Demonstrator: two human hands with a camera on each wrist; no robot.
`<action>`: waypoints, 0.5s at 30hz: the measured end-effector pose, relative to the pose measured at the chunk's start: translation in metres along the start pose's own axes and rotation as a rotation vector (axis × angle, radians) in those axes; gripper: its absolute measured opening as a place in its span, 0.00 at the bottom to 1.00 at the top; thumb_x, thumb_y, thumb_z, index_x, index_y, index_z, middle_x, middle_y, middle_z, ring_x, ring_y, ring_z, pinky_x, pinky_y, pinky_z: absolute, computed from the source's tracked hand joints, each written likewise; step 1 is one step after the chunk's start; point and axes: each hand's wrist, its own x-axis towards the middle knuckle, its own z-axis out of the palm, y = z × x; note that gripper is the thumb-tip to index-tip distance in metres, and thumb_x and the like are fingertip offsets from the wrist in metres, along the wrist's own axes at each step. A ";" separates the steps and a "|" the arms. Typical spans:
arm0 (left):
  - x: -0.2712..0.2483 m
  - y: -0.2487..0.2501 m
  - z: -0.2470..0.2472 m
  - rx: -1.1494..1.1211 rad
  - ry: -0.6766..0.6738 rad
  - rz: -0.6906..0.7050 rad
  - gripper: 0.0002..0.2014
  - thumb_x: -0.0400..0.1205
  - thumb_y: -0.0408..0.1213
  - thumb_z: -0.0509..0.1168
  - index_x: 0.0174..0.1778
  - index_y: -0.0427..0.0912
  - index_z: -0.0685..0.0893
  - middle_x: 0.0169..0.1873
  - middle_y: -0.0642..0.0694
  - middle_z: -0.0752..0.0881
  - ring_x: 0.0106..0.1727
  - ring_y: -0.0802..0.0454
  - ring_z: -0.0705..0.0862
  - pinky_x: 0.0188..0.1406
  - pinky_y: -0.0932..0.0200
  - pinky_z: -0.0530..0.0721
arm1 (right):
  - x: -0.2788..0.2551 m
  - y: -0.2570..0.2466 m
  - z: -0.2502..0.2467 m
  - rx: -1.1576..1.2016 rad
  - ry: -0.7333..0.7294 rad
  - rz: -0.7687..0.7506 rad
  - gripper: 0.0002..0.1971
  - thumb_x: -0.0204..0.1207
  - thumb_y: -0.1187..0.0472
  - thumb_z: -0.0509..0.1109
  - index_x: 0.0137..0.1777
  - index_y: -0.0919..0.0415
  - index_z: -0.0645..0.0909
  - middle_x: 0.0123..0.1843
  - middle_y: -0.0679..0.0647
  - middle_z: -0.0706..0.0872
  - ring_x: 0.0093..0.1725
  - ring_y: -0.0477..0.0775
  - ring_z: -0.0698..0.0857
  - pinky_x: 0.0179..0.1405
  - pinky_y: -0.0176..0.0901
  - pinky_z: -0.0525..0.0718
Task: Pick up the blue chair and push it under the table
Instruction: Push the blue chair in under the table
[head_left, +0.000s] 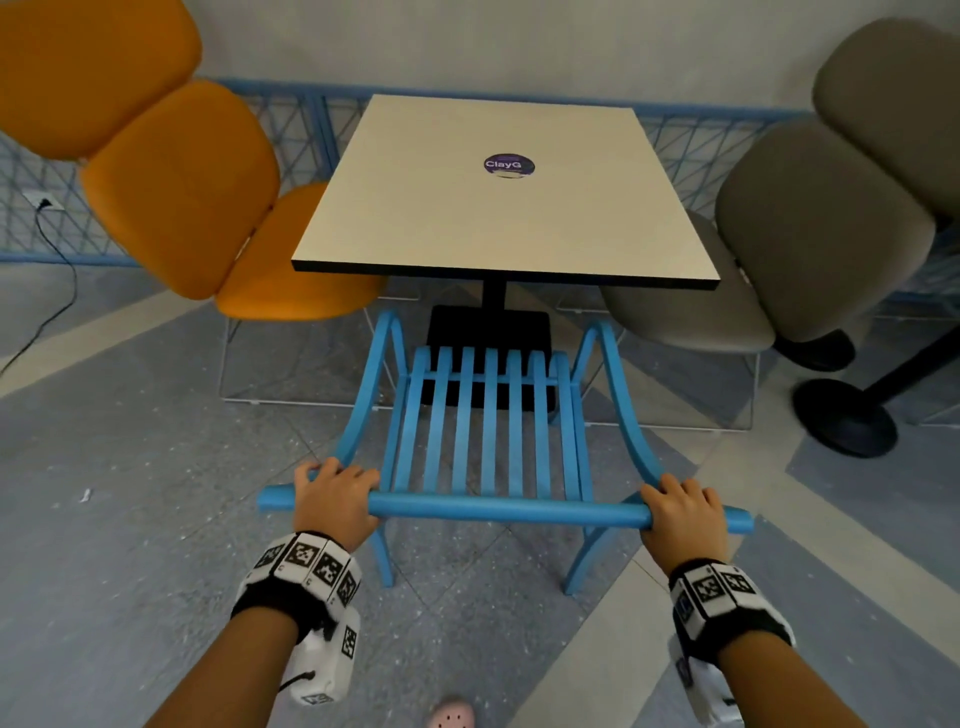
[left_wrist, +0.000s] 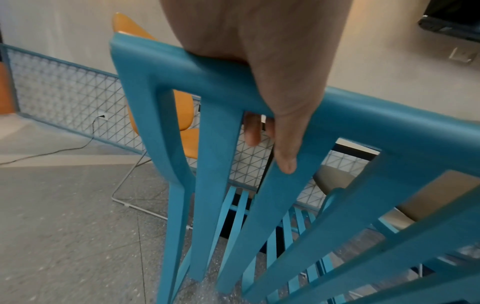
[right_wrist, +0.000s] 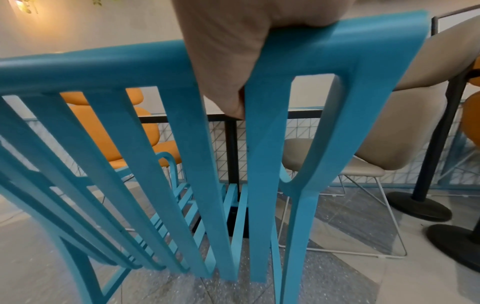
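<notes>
**Hands on chair rail, table ahead**

Hands, two, both clamped on the top rail of the one blue chair (head_left: 488, 431). Left hand (head_left: 335, 496) near the rail's left end, fingers curled over the far side, thumb (left_wrist: 285, 148) pressed down the near face of a back slat. Right hand (head_left: 683, 512) near the right end, fingers wrapped over the top likewise, thumb (right_wrist: 231, 96) lying beside a slat. Marker-covered wrist bands, two, one per forearm. Pink shoe tip (head_left: 451, 716) at the bottom edge of the head view.

Chair facing away, toward the table (head_left: 498, 208); seat slats seven or so, two armrests curving forward. Front edge of the seat just short of the table's near edge, over the black base plate (head_left: 488, 332) of a single central post. Whether the legs touch the floor: cannot tell.

Room to either side narrow: orange chair (head_left: 176, 171) at the table's left, its seat tucked partly under the top; grey chair (head_left: 779, 249) at the right, likewise close. Armrests sitting in the gap between those two seats. Round purple sticker (head_left: 509, 165), one, on the tabletop. Beyond, blue mesh panels (head_left: 291, 130) along the wall, one cable (head_left: 57, 291) plugged in at far left, two round black pedestal bases at far right.
</notes>
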 end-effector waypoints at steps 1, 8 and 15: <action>0.000 -0.001 0.000 -0.024 0.004 0.010 0.18 0.50 0.47 0.82 0.23 0.48 0.79 0.20 0.50 0.85 0.31 0.44 0.84 0.47 0.40 0.78 | 0.000 0.001 -0.001 -0.001 -0.002 -0.006 0.18 0.35 0.70 0.85 0.25 0.60 0.83 0.22 0.57 0.81 0.22 0.63 0.80 0.25 0.52 0.79; -0.020 0.005 0.002 -0.041 0.057 -0.069 0.16 0.58 0.46 0.80 0.31 0.47 0.80 0.28 0.48 0.85 0.33 0.42 0.84 0.46 0.39 0.80 | -0.005 0.000 0.001 0.059 -0.012 -0.051 0.21 0.29 0.69 0.86 0.23 0.58 0.80 0.22 0.55 0.80 0.20 0.60 0.80 0.21 0.47 0.79; -0.021 0.006 0.001 -0.014 0.042 -0.063 0.19 0.52 0.46 0.82 0.29 0.48 0.79 0.25 0.48 0.83 0.31 0.41 0.82 0.40 0.38 0.81 | -0.012 0.003 0.005 0.043 0.060 -0.049 0.21 0.32 0.69 0.86 0.26 0.57 0.83 0.24 0.54 0.80 0.23 0.61 0.80 0.27 0.50 0.79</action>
